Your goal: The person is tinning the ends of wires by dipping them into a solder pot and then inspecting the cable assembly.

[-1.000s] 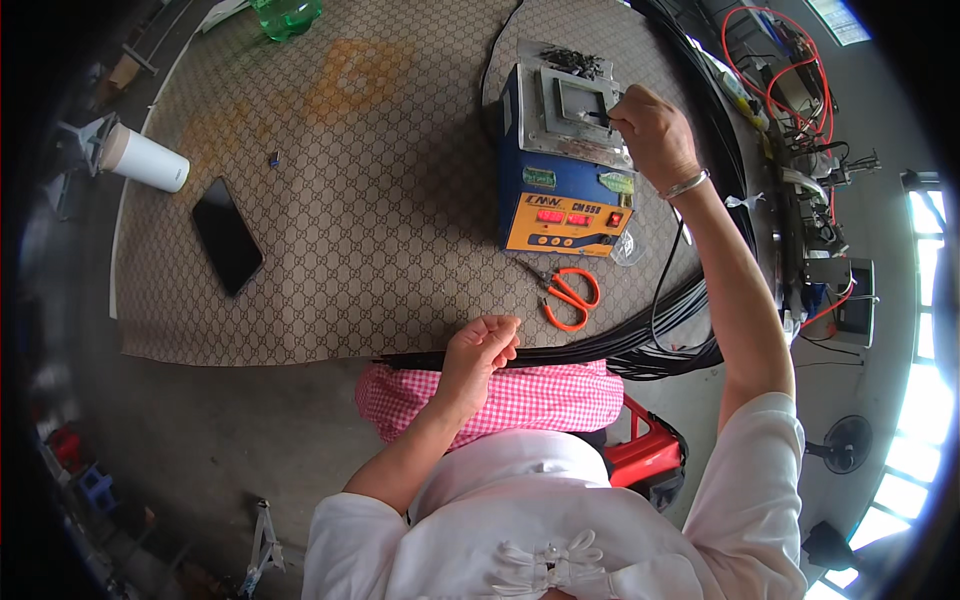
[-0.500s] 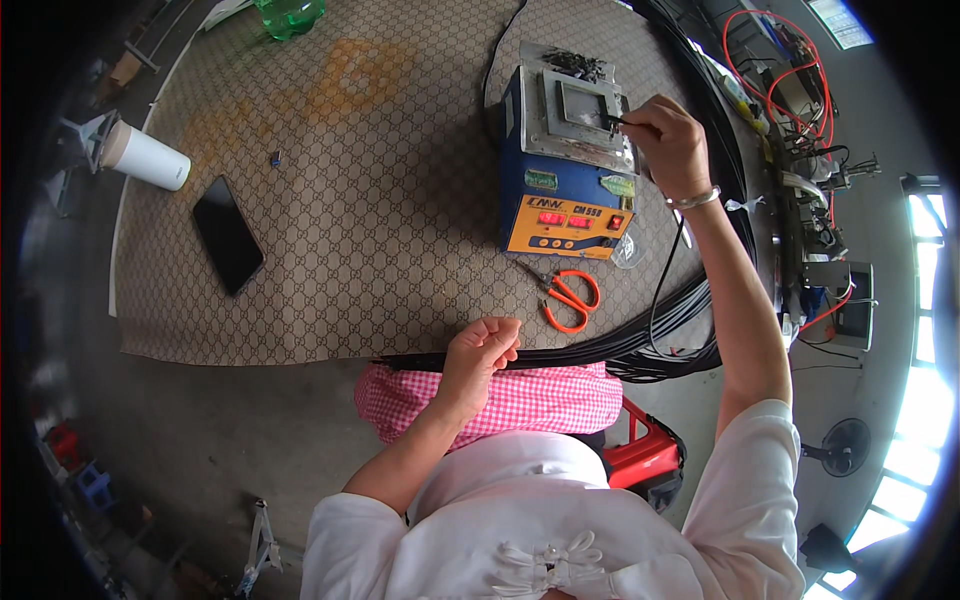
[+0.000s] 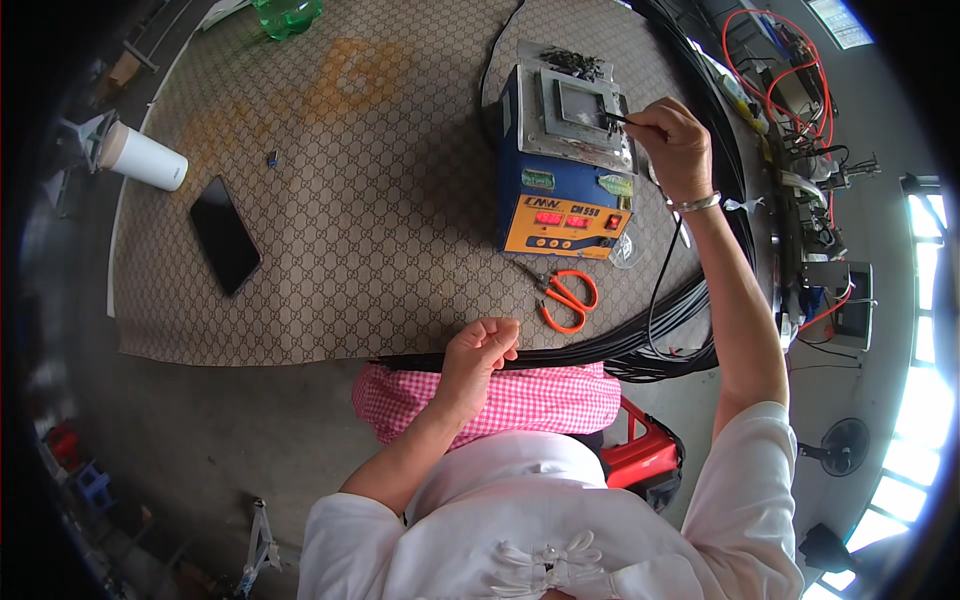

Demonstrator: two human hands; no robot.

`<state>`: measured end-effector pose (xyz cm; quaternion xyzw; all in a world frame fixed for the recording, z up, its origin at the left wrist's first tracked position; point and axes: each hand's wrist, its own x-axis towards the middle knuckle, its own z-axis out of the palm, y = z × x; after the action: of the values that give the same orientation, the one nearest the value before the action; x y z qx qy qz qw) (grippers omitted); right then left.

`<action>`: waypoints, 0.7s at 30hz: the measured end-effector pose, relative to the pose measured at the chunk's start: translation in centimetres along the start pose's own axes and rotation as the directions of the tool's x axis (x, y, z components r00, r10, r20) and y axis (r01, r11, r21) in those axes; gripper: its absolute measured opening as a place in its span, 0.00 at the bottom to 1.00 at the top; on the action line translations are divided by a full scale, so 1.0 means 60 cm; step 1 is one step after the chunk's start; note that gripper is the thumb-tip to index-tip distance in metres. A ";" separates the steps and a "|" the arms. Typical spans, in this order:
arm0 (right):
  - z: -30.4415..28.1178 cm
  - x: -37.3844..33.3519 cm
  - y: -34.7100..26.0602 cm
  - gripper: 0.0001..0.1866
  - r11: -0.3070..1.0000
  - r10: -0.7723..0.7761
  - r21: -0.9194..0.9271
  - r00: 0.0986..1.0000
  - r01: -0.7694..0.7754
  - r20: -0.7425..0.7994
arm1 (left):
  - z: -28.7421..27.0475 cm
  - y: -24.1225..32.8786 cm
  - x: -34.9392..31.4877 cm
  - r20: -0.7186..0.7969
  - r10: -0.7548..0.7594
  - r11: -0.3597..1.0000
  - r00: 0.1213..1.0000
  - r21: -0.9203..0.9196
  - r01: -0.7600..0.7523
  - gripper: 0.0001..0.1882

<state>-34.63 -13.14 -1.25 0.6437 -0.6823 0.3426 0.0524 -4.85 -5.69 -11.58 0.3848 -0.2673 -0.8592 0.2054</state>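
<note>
My right hand (image 3: 676, 140) pinches a thin black cable (image 3: 626, 120). The cable's tip reaches over the framed metal well of a solder pot (image 3: 570, 178), which has a blue body and an orange front panel with lit red displays. Dark scraps (image 3: 575, 64) lie heaped on the pot's far rim. Close to the table's near edge, my left hand (image 3: 478, 352) is closed, thumb against curled fingers; whatever it may hold is hidden. Orange-handled snips (image 3: 568, 298) lie between that hand and the pot.
A bundle of black cables (image 3: 660, 330) curves along the table's near and right edges. On the patterned tablecloth (image 3: 380, 230) to the left are a black phone (image 3: 226, 236), a white tumbler (image 3: 146, 157) lying sideways and a small blue piece (image 3: 272, 158). A green bottle (image 3: 288, 14) is far left.
My right hand has drawn slightly back to the right from the pot's well, so more of the black cable shows. My left hand stays in place.
</note>
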 end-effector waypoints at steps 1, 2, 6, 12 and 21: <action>0.000 0.001 0.000 0.04 1.000 0.003 -0.010 1.000 -0.003 0.001 | 0.000 0.000 0.000 -0.002 -0.001 1.000 1.000 0.000 0.001 0.08; 0.001 0.001 0.002 0.04 1.000 -0.002 -0.014 1.000 0.002 0.003 | 0.000 0.000 0.000 -0.002 -0.001 1.000 1.000 0.003 0.001 0.08; 0.007 0.003 0.011 0.03 0.997 -0.042 -0.067 0.999 0.044 0.021 | -0.001 0.000 0.001 0.001 -0.004 1.000 1.000 0.006 0.004 0.08; 0.021 0.012 0.014 0.02 0.984 -0.107 -0.137 0.992 0.115 0.069 | -0.002 0.002 0.001 0.008 -0.004 1.000 1.000 -0.002 0.004 0.08; 0.026 0.013 0.011 0.03 0.978 -0.126 -0.154 0.985 0.143 0.114 | -0.004 0.000 0.001 0.008 -0.009 1.000 1.000 -0.013 0.009 0.08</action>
<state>-34.81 -14.70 -2.31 0.6989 -0.6645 0.2482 0.0920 -4.72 -5.81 -11.72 0.3815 -0.2609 -0.8633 0.2028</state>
